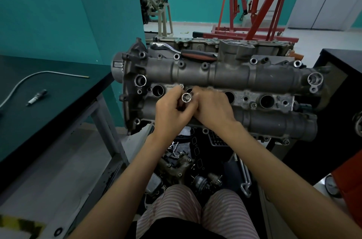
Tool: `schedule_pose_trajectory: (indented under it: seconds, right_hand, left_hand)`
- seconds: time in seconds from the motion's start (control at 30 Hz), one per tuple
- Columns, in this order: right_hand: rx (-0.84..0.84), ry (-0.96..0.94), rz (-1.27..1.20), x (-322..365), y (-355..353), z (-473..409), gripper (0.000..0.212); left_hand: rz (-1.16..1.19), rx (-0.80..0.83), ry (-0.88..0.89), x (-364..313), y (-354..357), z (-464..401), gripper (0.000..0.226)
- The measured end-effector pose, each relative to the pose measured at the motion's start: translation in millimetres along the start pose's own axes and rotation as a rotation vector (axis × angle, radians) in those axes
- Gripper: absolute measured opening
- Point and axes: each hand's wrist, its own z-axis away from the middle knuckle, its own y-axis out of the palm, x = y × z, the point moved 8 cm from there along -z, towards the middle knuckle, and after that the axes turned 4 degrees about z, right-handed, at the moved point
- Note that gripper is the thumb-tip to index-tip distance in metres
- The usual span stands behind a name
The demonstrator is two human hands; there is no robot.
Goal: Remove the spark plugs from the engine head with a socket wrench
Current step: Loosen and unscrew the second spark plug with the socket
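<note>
A: Centre of the frame, both hands are over the engine head (225, 74). The left hand (172, 109) and the right hand (213, 107) are bunched together, both closed around a shiny socket (186, 97), its open end facing up at the camera.

B: Whether a plug sits inside it, I can't tell; the bore only shows glare.

A: Where's the wrench?

B: The ratchet handle (195, 54), red and black grip, lies along the upper edge of the head, untouched. One spark plug (37, 97) already lies on the dark bench (49, 121) at left, beside a bent metal tube (29, 80).

A: Four plug wells (157, 90) run across the middle of the frame, all looking dark.

B: That socket's steel: rigid, smooth, probably a bit oily, so it wants a firm pinch round the barrel. Any plug is light, but its ceramic end is brittle; I'd hold it by the metal hex and set it down gently.
</note>
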Motion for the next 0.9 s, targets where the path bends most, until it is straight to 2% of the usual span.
schedule_pose_trajectory:
  seconds: [0.1,0.33,0.47,0.53,0.77,0.9]
  right_hand:
    - [-0.023,-0.001,-0.018,2.1,-4.0,1.6,0.023]
    - [-0.007,0.013,-0.021,-1.7,-1.8,0.4,0.028]
    - [-0.011,0.009,-0.056,-0.8,-2.5,1.3,0.018]
    - [-0.031,0.016,-0.066,1.2,-6.1,2.7,0.021]
    - [-0.034,0.025,-0.012,-1.3,-4.4,1.7,0.029]
    - [-0.034,-0.004,-0.026,0.5,-3.2,2.6,0.021]
  left_hand:
    - [0.063,0.020,-0.032,2.0,0.1,2.2,0.028]
    - [0.018,-0.016,0.008,-1.1,0.2,-0.9,0.042]
    - [0.022,0.024,-0.022,1.3,1.1,1.3,0.030]
    - [0.038,0.036,-0.038,2.5,1.4,1.7,0.027]
    - [0.031,-0.017,0.003,-0.5,0.8,-0.4,0.042]
    - [0.014,0.017,-0.008,0.9,1.5,0.9,0.032]
